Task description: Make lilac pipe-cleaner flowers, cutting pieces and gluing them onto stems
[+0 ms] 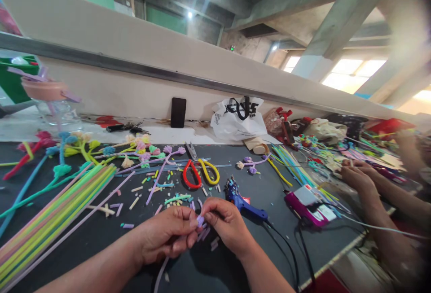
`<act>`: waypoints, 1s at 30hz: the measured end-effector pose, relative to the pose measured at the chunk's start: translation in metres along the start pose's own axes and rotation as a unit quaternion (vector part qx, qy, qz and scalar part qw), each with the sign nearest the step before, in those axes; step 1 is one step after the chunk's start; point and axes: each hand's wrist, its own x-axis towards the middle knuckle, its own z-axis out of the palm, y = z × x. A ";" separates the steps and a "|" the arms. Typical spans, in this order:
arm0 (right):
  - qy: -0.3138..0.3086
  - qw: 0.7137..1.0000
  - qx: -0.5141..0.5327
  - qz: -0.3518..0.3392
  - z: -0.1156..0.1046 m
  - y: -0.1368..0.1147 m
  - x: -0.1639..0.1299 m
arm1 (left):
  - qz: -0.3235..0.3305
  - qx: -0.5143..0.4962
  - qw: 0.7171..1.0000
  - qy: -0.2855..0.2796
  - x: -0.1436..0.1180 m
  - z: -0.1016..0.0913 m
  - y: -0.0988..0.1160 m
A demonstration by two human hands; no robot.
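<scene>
A dark bench (269,194) runs across the view, backed by a long pale wall (141,82) with a metal rail along it. On the left of the bench lies a thick bundle of long coloured straws (50,214), fanned toward the near edge, and beyond it a row of finished straw flowers (134,149) on thin stems. A white plastic bag (237,120) leans against the wall, with a dark phone (178,112) standing just to its left. Near the middle lie scissors (200,172) with one red and one yellow handle, and just right of them a blue glue gun (244,201) whose black cord trails off the near edge. A magenta box (308,205) sits further right. Short cut straw bits (175,198) are scattered around the scissors.

At the near edge the person's two hands meet. The left hand (166,234) and the right hand (227,223) are both pinched on a small lilac straw piece (200,221), held between the fingertips just above the bench; a pale lilac strand hangs down from the left hand toward the near edge. A few more lilac bits lie on the bench right under the hands.

At the far right, another person's hands (357,176) rest among more coloured straws; what they hold cannot be made out.
</scene>
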 end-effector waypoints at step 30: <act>0.038 0.826 -0.491 0.276 -0.080 0.008 -0.041 | 0.092 -0.121 0.986 0.065 0.002 -0.008 0.002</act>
